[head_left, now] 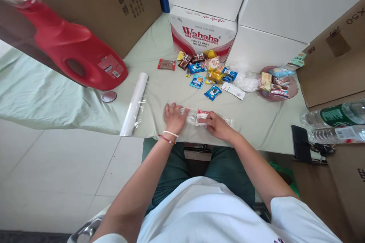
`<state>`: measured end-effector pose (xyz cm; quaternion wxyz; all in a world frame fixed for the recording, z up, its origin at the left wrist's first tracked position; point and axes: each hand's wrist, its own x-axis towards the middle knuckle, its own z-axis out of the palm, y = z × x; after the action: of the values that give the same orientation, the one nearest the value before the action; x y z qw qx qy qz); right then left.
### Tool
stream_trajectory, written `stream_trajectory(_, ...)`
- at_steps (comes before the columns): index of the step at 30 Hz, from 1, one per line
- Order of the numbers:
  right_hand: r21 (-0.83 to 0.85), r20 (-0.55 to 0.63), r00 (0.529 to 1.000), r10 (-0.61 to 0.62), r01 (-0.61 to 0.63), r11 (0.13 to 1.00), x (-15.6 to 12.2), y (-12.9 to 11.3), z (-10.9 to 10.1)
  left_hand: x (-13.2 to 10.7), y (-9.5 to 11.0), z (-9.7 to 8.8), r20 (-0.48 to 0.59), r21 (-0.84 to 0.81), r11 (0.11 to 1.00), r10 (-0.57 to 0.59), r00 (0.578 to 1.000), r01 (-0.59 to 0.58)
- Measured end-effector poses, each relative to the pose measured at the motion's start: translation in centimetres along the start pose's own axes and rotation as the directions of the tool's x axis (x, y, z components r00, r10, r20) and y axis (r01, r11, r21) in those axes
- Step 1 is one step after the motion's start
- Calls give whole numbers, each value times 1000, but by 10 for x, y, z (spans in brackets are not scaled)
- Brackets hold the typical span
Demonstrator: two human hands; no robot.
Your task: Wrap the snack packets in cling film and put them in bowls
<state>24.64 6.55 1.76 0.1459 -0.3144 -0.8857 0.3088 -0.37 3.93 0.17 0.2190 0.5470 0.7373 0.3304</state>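
A strip of clear plastic wrap [192,117] is spread along the table edge in front of me. On it lies a small red-and-white snack packet [203,113]. My right hand [219,126] has its fingers closed on the packet's right part. At the strip's left end, my left hand [173,118] rests with fingers apart, its thumb touching the film. A roll of cling film [134,102] lies farther left. Behind my hands is a loose pile of wrapped snacks, including a blue snack packet [213,92] and a white packet [233,90].
A pink bowl [293,90] of snacks stands right, beside crumpled clear plastic [247,80]. Left are a red detergent bottle [85,55] and a round lid [108,96]. A Wahaha carton [203,32] backs the table; water bottles [336,115] and a phone [301,143] lie right.
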Motion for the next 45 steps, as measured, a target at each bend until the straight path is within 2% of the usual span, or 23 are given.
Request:
stream_trajectory(3, 10, -2, 1000, 3, -3, 1000, -2, 0, 2, -15, 17, 7, -40, 55, 998, -14, 999, 16)
stream_trajectory(7, -6, -6, 1000, 5, -5, 1000, -7, -7, 4, -39, 55, 15, -35, -197, 979, 49, 998, -55)
stream_trajectory(10, 8, -15, 1000, -21, 21, 1000, -15, -14, 1, -50, 82, 27, 63, -339, 927, 194, 979, -162)
stream_trajectory(13, 129, 30, 999, -31, 27, 991, -28, -14, -9, -51, 88, 41, 153, -296, 921, 308, 939, -253)
stream_trajectory(15, 200, -48, 992, 117, -105, 974, -38, -7, -16, -50, 83, 46, 204, -175, 932, 351, 914, -319)
stream_trajectory(16, 197, -140, 962, 233, -203, 959, -43, -3, -18, -50, 80, 48, 230, -100, 930, 368, 901, -354)
stream_trajectory(18, 113, -359, 835, 418, -406, 907, -53, 6, -20, -53, 76, 49, 280, 45, 907, 391, 877, -419)
stream_trajectory(19, 54, -440, 773, 457, -485, 873, -57, 10, -19, -55, 76, 50, 296, 103, 891, 396, 869, -441)
stream_trajectory(20, 0, -484, 740, 467, -533, 846, -61, 12, -19, -57, 77, 50, 305, 147, 877, 399, 865, -457)
stream_trajectory(22, -31, -499, 734, 461, -546, 837, -66, 12, -19, -62, 80, 51, 317, 198, 855, 406, 857, -479)
stream_trajectory(25, 159, -484, 717, 502, -492, 856, -61, 3, -23, -64, 82, 54, 321, 209, 835, 433, 842, -509)
stream_trajectory(27, 330, -412, 726, 551, -445, 832, -45, -6, -25, -62, 81, 55, 316, 184, 835, 449, 836, -518)
stream_trajectory(29, 387, -343, 789, 510, -376, 842, -22, -14, -23, -61, 76, 55, 310, 117, 842, 473, 825, -527)
stream_trajectory(31, 295, -337, 853, 398, -306, 905, 4, -22, -17, -62, 69, 50, 288, 21, 848, 503, 815, -530)
stream_trajectory(33, 146, -332, 891, 310, -276, 950, 26, -29, -6, -68, 58, 41, 201, -62, 854, 518, 832, -517)
stream_trajectory(37, -54, -205, 940, 272, -289, 956, 47, -45, 20, -84, 29, 11, -82, -115, 885, 445, 892, -452)
stream_trajectory(40, -194, -199, 938, 283, -321, 927, 47, -57, 36, -82, 12, -8, -265, -123, 946, 260, 928, -300)
stream_trajectory(42, -252, -213, 932, 292, -341, 906, 47, -64, 43, -72, 7, -12, -267, -154, 980, 78, 961, -122)
stream_trajectory(45, -297, -236, 918, 320, -382, 875, 49, -70, 48, -56, 11, -7, -116, -225, 969, -127, 985, 98)
